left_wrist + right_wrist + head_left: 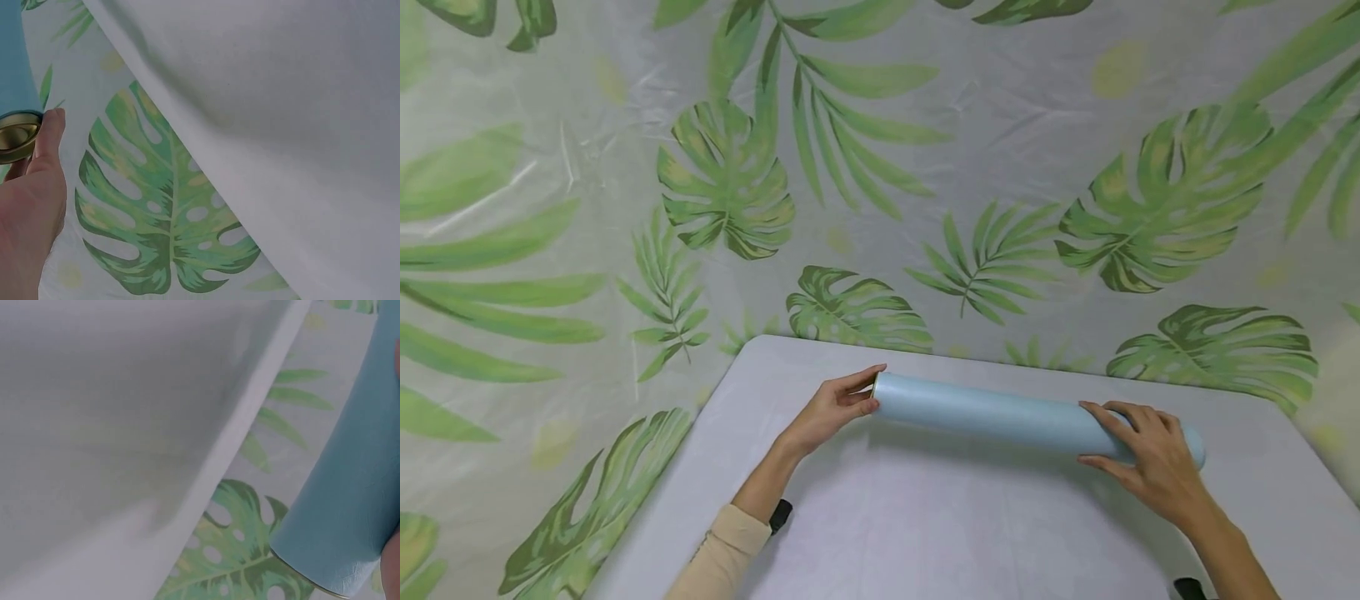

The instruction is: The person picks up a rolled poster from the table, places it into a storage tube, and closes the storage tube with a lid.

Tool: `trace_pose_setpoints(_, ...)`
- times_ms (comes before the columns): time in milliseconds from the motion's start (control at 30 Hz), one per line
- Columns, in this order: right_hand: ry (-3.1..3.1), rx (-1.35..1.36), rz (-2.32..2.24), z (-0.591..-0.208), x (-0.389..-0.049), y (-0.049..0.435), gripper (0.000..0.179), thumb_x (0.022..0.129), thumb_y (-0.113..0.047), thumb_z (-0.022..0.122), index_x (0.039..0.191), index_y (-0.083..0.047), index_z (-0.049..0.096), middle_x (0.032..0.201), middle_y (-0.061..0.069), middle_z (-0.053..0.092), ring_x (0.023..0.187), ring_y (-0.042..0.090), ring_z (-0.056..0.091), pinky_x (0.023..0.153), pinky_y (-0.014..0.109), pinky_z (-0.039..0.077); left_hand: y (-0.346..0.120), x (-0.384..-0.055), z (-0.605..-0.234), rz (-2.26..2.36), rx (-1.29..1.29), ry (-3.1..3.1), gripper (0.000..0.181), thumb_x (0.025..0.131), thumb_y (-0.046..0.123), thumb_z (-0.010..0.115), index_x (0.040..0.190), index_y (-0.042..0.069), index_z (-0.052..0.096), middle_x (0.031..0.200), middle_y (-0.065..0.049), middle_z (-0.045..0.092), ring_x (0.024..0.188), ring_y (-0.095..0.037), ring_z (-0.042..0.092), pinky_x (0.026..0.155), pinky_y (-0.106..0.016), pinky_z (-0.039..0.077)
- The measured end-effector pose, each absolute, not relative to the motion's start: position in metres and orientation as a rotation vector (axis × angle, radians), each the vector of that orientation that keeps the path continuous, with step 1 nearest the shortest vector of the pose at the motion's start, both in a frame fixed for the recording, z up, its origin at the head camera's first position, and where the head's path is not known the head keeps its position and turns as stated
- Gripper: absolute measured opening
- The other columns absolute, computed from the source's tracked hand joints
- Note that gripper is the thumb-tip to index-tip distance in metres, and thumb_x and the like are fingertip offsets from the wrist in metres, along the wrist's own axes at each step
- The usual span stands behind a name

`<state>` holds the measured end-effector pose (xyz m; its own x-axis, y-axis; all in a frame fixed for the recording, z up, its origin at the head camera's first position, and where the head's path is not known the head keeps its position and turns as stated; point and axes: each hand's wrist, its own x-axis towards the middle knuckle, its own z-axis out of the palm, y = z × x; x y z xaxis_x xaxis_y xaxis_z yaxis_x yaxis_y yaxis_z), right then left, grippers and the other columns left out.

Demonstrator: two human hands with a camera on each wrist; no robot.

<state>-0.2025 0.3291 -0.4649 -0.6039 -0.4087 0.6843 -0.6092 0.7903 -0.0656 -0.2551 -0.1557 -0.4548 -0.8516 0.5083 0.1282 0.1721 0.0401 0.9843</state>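
A long light-blue tube (985,412) is held slantwise above the white table, its left end a little farther from me. My left hand (831,412) pinches that end between thumb and fingers. There, in the left wrist view, a recessed brass-coloured metal end (19,134) shows beside the fingers. Near the other end, my right hand (1157,458) grips the tube, thumb on the near side and fingers over the top. The right wrist view shows the smooth blue wall (344,506) and a thin metallic rim at its end; most of that hand is out of frame.
A white-covered table (970,533) with rounded far corners lies under both hands. Behind and beside it is a pale sheet (1000,150) printed with green leaves. The tube's shadow falls on the table. Black bands (781,517) show at the wrists.
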Motion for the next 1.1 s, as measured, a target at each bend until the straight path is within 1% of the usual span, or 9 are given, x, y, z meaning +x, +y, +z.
trace_pose_setpoints(100, -2.288, 0.745, 0.375, -0.463, -0.203, 0.328, 0.082, 0.092, -0.080, 0.044, 0.140, -0.016, 0.066, 0.115, 0.017, 0.066, 0.102, 0.039, 0.059, 0.087, 0.061, 0.037, -0.155, -0.255, -0.455, 1.912, 0.686, 2.049, 0.065, 0.101, 0.018, 0.067, 0.160, 0.017, 0.041, 0.169, -0.011, 0.034, 0.152, -0.034, 0.040, 0.111, -0.032, 0.050)
trace_pose_setpoints(167, -2.290, 0.749, 0.378, -0.461, -0.203, 0.329, 0.083, 0.091, -0.080, 0.045, 0.140, -0.016, 0.065, 0.116, 0.018, 0.066, 0.102, 0.040, 0.059, 0.087, 0.061, 0.037, -0.155, -0.255, -0.453, 1.906, 0.687, 2.050, 0.065, 0.102, 0.018, 0.067, 0.160, 0.017, 0.040, 0.169, -0.011, 0.033, 0.152, -0.034, 0.040, 0.111, -0.031, 0.050)
trace_pose_setpoints(267, -2.330, 0.753, 0.394, -0.460, -0.203, 0.333, 0.078, 0.083, -0.067, 0.072, 0.142, -0.016, 0.064, 0.116, 0.017, 0.066, 0.103, 0.039, 0.060, 0.087, 0.061, 0.037, -0.157, -0.254, -0.449, 1.866, 0.721, 2.015, 0.066, 0.102, 0.016, 0.066, 0.161, 0.018, 0.038, 0.170, -0.008, 0.032, 0.153, -0.032, 0.039, 0.111, -0.029, 0.050)
trace_pose_setpoints(333, -2.364, 0.752, 0.409, -0.461, -0.202, 0.336, 0.083, 0.071, -0.052, 0.088, 0.142, -0.016, 0.063, 0.115, 0.016, 0.066, 0.101, 0.038, 0.060, 0.088, 0.061, 0.037, -0.159, -0.254, -0.447, 1.827, 0.762, 1.977, 0.067, 0.102, 0.014, 0.066, 0.162, 0.015, 0.035, 0.170, -0.007, 0.030, 0.153, -0.033, 0.038, 0.111, -0.029, 0.050)
trace_pose_setpoints(400, -2.398, 0.747, 0.421, -0.462, -0.201, 0.338, 0.091, 0.059, -0.034, 0.096, 0.142, -0.017, 0.064, 0.112, 0.013, 0.066, 0.099, 0.035, 0.060, 0.088, 0.062, 0.038, -0.162, -0.255, -0.448, 1.802, 0.792, 1.947, 0.068, 0.102, 0.012, 0.066, 0.162, 0.013, 0.035, 0.170, -0.008, 0.030, 0.152, -0.034, 0.039, 0.109, -0.028, 0.051)
trace_pose_setpoints(567, -2.431, 0.757, 0.415, -0.466, -0.199, 0.338, 0.091, 0.056, -0.027, 0.099, 0.141, -0.021, 0.065, 0.109, 0.006, 0.066, 0.093, 0.030, 0.065, 0.083, 0.061, 0.044, -0.164, -0.254, -0.456, 1.819, 0.781, 1.943, 0.065, 0.101, 0.008, 0.066, 0.160, 0.010, 0.039, 0.168, -0.015, 0.034, 0.150, -0.037, 0.042, 0.106, -0.028, 0.053)
trace_pose_setpoints(667, -2.416, 0.760, 0.408, -0.467, -0.198, 0.337, 0.091, 0.055, -0.028, 0.098, 0.140, -0.020, 0.065, 0.110, 0.007, 0.066, 0.092, 0.031, 0.065, 0.079, 0.059, 0.046, -0.163, -0.254, -0.461, 1.851, 0.783, 1.948, 0.065, 0.101, 0.007, 0.066, 0.160, 0.009, 0.039, 0.168, -0.016, 0.034, 0.150, -0.038, 0.041, 0.106, -0.028, 0.053)
trace_pose_setpoints(933, -2.383, 0.750, 0.450, -0.464, -0.199, 0.334, 0.093, 0.053, -0.025, 0.099, 0.140, -0.020, 0.067, 0.113, 0.012, 0.067, 0.100, 0.030, 0.061, 0.082, 0.053, 0.039, -0.159, -0.251, -0.461, 1.916, 0.815, 2.012, 0.064, 0.101, 0.008, 0.066, 0.159, 0.009, 0.040, 0.166, -0.020, 0.036, 0.147, -0.039, 0.046, 0.104, -0.027, 0.054)
trace_pose_setpoints(1100, -2.355, 0.754, 0.450, -0.464, -0.199, 0.331, 0.092, 0.051, -0.026, 0.099, 0.137, -0.021, 0.069, 0.111, 0.010, 0.068, 0.098, 0.028, 0.060, 0.080, 0.047, 0.036, -0.158, -0.247, -0.460, 1.955, 0.831, 2.004, 0.064, 0.101, 0.009, 0.066, 0.159, 0.008, 0.040, 0.167, -0.021, 0.033, 0.146, -0.040, 0.045, 0.105, -0.026, 0.053)
